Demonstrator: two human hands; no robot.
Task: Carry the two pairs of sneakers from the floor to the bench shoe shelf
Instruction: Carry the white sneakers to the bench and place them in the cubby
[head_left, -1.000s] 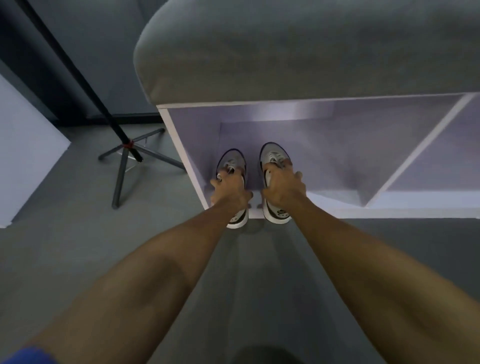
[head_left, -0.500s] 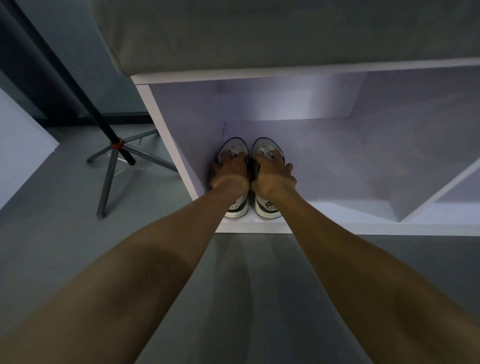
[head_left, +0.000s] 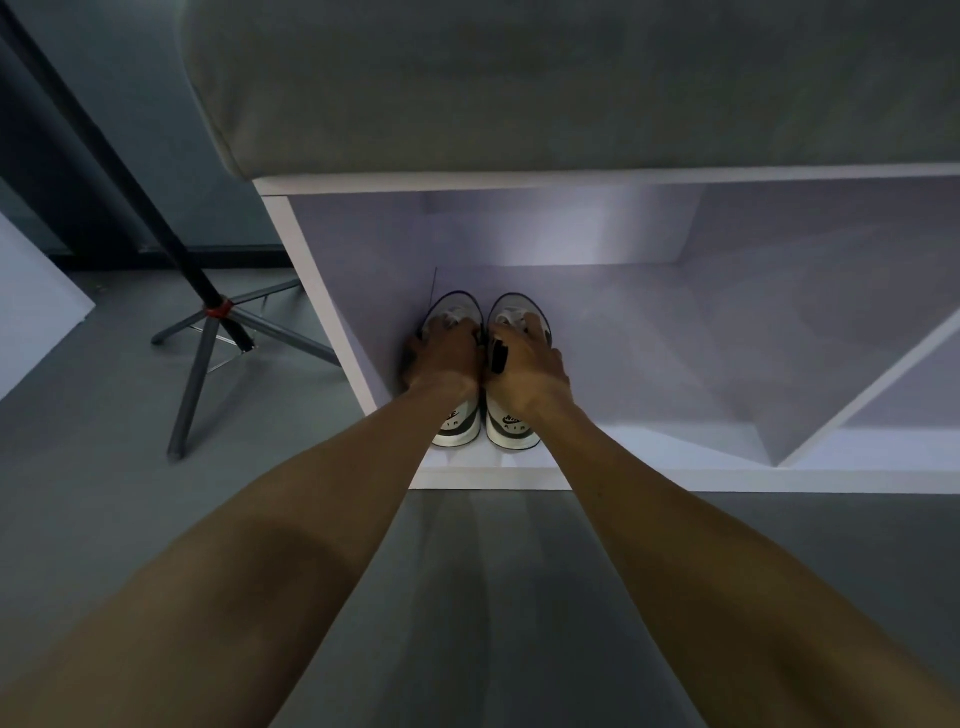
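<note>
one pair of white-and-grey low sneakers with dark heel patches sat inside the white wooden bench shoe shelf (head_left: 488, 480), in the left compartment, tucked close to the left side wall. the left sneaker (head_left: 457, 423) and the right sneaker (head_left: 514, 426) stood side by side, touching or nearly so, toes pointing toward the back panel and heels near the front lip. both looked to rest flat on the shelf floor.

the left hand (head_left: 441, 358) was curled over the top of the left sneaker, gripping it around the collar. the right hand (head_left: 524, 364) was wrapped the same way over the right sneaker, fingers (head_left: 535, 325) reaching forward over the laces. neither grip had let go.

judging from this, the first pair was as good as delivered: it only needed releasing, perhaps after a small nudge to square it up. the second pair was nowhere in view, neither on the grey floor (head_left: 104, 467) nor in the shelf, so that half of the task appeared to be left. the space to the right of the placed pair, up to the slanted white divider (head_left: 872, 384), was bare, with room for it.

a grey padded cushion (head_left: 571, 78) topped the bench, and a dark metal tripod stand (head_left: 208, 332) stood on the floor to the left, well apart from the shoes.
</note>
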